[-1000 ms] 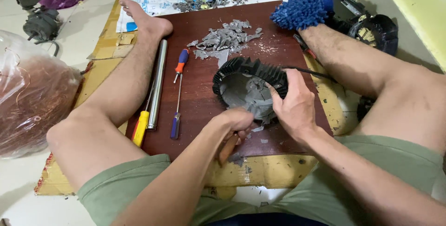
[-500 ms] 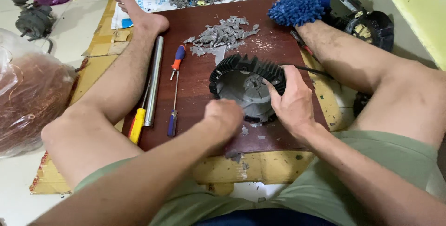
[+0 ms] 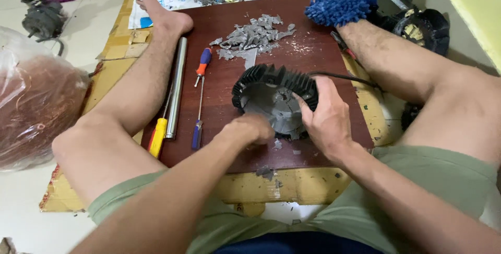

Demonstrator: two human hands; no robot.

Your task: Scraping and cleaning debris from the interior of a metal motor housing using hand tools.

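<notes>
A round black finned housing point(image 3: 271, 84) with a grey inner plate lies on a brown wooden board point(image 3: 219, 95) between my legs. My right hand point(image 3: 326, 118) grips its right rim, fingers curled over the fins. At the near-left edge of the housing, my left hand point(image 3: 250, 129) is closed into a fist. What it grips is hidden under the fingers; an earlier frame showed a wooden handle there. A black cable point(image 3: 344, 78) runs from the housing to the right.
A pile of grey broken fragments point(image 3: 253, 35) lies beyond the housing. Left on the board are a red-handled screwdriver point(image 3: 202, 66), a yellow-handled tool point(image 3: 158, 136) and a metal tube point(image 3: 176, 87). Also around: a blue fluffy mitt point(image 3: 339, 3), a black device point(image 3: 422, 27), and a bag of copper wire point(image 3: 36, 108).
My left hand has shifted slightly up and left against the housing, and the wooden handle seen below it earlier is now covered. My right hand keeps its hold on the rim.
</notes>
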